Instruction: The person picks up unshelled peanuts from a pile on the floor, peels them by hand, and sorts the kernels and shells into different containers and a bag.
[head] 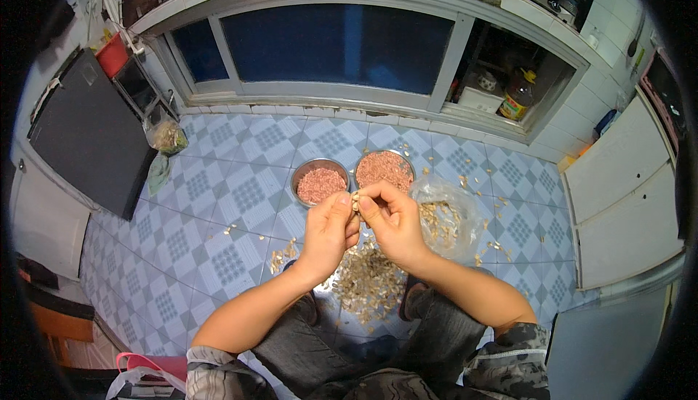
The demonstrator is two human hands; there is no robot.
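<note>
My left hand [331, 223] and my right hand [393, 220] meet in the middle of the view, thumbs and fingertips pinching a peanut pod [355, 202] between them. Just beyond the hands stand two round metal bowls, the left bowl [329, 164] and the right bowl [413, 167]. Pinkish shelled peanuts [319, 184] partly fill the left one, while more peanut kernels [384, 168] sit higher in the other. To the right of my right hand lies a clear plastic bag [464, 203] holding unshelled peanuts [436, 223]. Under my wrists a heap of peanut shells [371, 285] spreads between my feet.
Shell bits [497, 247] lie scattered over the blue tiled floor [240, 198]. Ahead is a low cabinet with sliding glass doors [332, 45]; inside its right opening stands an oil bottle [517, 94]. At left are a dark panel [90, 133] and a filled plastic bag [166, 135].
</note>
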